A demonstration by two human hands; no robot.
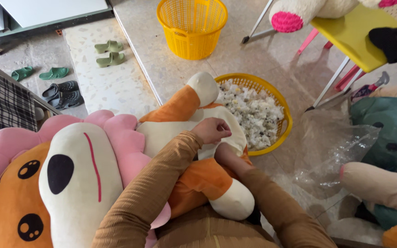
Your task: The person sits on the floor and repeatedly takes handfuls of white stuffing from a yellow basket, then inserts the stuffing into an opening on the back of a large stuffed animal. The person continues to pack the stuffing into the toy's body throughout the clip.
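A big orange and cream plush lion [76,179] with a pink mane lies across my lap, face up at the lower left. My left hand [212,130] is closed in a fist on the cream belly fabric [161,135] of the toy. My right hand [222,154] pushes into the toy's body just below it, its fingers hidden inside the fabric. One cream-tipped orange limb [198,92] points up toward the baskets, another [228,197] lies against my right forearm. A low yellow basket [285,120] full of white stuffing scraps sits right beyond the toy.
A tall empty yellow basket [192,27] stands farther back. Several green and grey slippers [60,78] lie on the lower floor at left. A yellow chair [354,39] with a plush part, a clear plastic bag [336,151] and more plush toys [391,138] crowd the right.
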